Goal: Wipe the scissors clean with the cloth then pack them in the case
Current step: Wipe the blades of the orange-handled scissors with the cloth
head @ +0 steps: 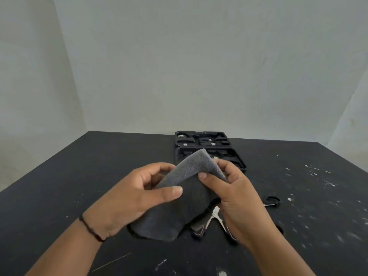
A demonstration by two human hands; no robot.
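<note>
Both hands hold a dark grey cloth (179,206) above the black table. My left hand (137,194) grips its left side with the thumb on top. My right hand (233,194) pinches its upper right edge. Under the cloth and my right hand lie scissors (209,222) with metal blades and dark handles, partly hidden. A second pair of scissors (271,201) with black loops lies to the right on the table. The open black case (201,140) with moulded compartments sits at the table's far side, its near half partly hidden by the cloth.
The black table (79,186) carries white flecks and scratches, mostly on its right side. Pale walls stand behind and to the left. A thin pale line lies on the table near its front edge at the left.
</note>
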